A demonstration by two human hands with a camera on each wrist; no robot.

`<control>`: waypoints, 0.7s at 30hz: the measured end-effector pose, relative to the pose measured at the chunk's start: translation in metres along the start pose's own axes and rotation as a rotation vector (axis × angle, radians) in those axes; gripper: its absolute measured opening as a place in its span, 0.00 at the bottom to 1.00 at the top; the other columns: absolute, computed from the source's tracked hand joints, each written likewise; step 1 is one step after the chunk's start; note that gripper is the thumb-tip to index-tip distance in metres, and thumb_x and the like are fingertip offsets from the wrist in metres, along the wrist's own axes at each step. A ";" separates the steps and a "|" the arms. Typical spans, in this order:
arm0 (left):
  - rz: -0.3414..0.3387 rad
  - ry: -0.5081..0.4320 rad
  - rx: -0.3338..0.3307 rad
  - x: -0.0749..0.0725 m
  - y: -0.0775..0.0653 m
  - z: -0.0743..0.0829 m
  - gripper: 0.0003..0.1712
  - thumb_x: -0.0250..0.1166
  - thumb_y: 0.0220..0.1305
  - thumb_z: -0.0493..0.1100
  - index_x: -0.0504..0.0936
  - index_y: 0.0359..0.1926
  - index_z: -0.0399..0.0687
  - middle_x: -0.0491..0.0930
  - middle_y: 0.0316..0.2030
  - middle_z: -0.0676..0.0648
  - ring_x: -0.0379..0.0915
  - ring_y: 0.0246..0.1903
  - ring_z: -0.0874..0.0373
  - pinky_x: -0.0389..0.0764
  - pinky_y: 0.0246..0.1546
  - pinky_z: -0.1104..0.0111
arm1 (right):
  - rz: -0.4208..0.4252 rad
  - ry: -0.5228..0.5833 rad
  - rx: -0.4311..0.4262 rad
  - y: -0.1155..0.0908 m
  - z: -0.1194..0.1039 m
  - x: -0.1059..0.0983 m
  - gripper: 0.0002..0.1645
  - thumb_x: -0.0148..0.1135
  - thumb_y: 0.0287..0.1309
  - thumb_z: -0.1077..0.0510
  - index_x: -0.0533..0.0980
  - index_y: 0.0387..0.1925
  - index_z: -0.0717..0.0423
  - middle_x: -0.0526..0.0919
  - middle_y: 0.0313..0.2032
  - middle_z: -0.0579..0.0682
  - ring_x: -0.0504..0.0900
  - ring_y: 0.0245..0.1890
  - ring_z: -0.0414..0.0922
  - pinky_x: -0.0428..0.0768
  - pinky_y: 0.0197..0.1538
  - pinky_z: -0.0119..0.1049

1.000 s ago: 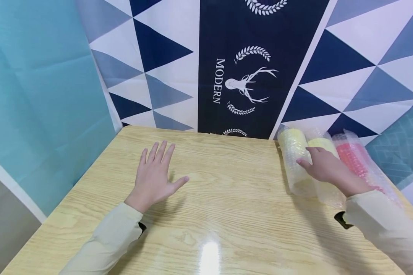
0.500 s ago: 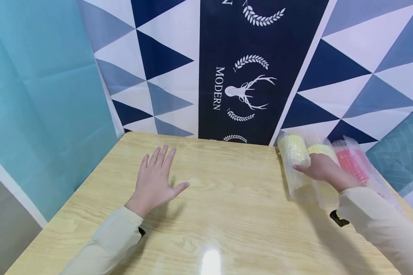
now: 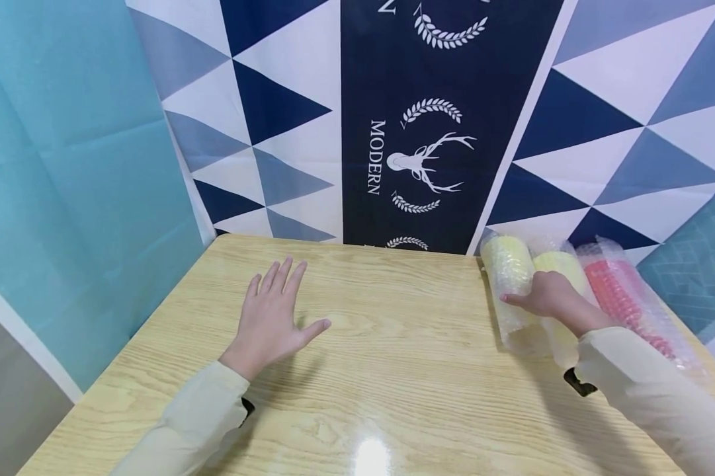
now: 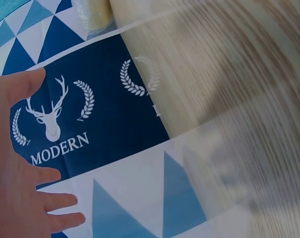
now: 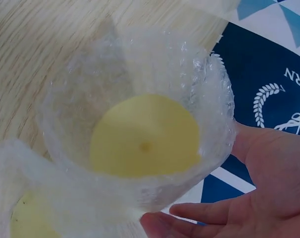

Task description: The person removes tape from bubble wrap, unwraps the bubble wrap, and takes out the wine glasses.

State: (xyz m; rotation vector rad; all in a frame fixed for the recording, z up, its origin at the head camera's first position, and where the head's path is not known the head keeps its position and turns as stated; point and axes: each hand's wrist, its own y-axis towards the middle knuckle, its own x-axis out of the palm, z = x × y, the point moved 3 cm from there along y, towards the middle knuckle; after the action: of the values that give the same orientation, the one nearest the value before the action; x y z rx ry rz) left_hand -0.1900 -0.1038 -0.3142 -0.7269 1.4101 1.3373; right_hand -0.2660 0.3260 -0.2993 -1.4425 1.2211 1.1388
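At the table's right back corner, my right hand (image 3: 553, 297) grips the leftmost yellow cylinder (image 3: 507, 264), which lies wrapped in clear bubble wrap. Its thumb goes over the wrap while the other fingers reach down the side towards a second wrapped yellow cylinder (image 3: 561, 264). Seen from the right wrist, a round yellow end (image 5: 145, 139) sits inside the open end of the wrap, between thumb and fingers. My left hand (image 3: 268, 324) hovers over the table's left half, fingers spread and nothing in it.
Right of the yellow cylinders lies a pink-red item (image 3: 616, 294) in bubble wrap, near the table's right edge. Patterned cloth (image 3: 417, 158) stands behind the wooden table (image 3: 381, 370), and a teal sheet (image 3: 83, 165) hangs on the left.
My right hand has come down from above the wrapped cylinders and closed round the leftmost one. The left hand has hardly moved. The head view has tilted slightly.
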 end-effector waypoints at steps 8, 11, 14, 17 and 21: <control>0.015 -0.081 -0.010 -0.005 0.011 -0.005 0.58 0.60 0.53 0.72 0.51 0.74 0.44 0.57 0.72 0.36 0.54 0.71 0.38 0.58 0.68 0.42 | -0.022 0.044 0.026 -0.001 -0.003 0.001 0.30 0.63 0.54 0.39 0.69 0.19 0.63 0.67 0.17 0.50 0.69 0.22 0.48 0.66 0.26 0.35; 0.007 -0.101 -0.021 -0.009 0.016 -0.008 0.58 0.60 0.53 0.72 0.50 0.74 0.43 0.56 0.72 0.36 0.53 0.71 0.39 0.57 0.69 0.42 | -0.030 0.045 0.036 -0.001 -0.003 0.001 0.30 0.63 0.54 0.39 0.69 0.20 0.64 0.67 0.17 0.51 0.69 0.22 0.48 0.66 0.27 0.34; -0.007 -0.126 -0.036 -0.013 0.021 -0.009 0.59 0.60 0.54 0.72 0.49 0.74 0.43 0.54 0.73 0.37 0.52 0.72 0.39 0.56 0.69 0.42 | -0.041 0.045 0.040 -0.001 -0.003 0.002 0.31 0.63 0.53 0.39 0.70 0.22 0.65 0.68 0.18 0.51 0.69 0.23 0.48 0.66 0.27 0.34; -0.021 -0.142 -0.043 -0.015 0.025 -0.008 0.59 0.59 0.54 0.72 0.47 0.75 0.44 0.54 0.73 0.37 0.52 0.72 0.40 0.57 0.69 0.42 | -0.052 0.046 0.032 -0.002 -0.003 0.001 0.33 0.63 0.53 0.39 0.72 0.27 0.71 0.73 0.21 0.56 0.70 0.25 0.50 0.69 0.29 0.37; -0.044 -0.167 -0.054 -0.017 0.030 -0.005 0.59 0.59 0.54 0.73 0.47 0.75 0.45 0.53 0.73 0.37 0.52 0.72 0.39 0.57 0.69 0.42 | -0.072 0.052 0.013 -0.003 -0.003 0.001 0.42 0.63 0.54 0.40 0.71 0.40 0.82 0.79 0.33 0.72 0.76 0.32 0.60 0.76 0.37 0.48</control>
State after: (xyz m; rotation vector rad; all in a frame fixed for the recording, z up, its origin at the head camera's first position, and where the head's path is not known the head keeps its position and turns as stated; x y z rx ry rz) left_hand -0.2136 -0.1058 -0.2884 -0.6621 1.2229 1.3732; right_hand -0.2623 0.3236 -0.2992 -1.5026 1.2003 1.0485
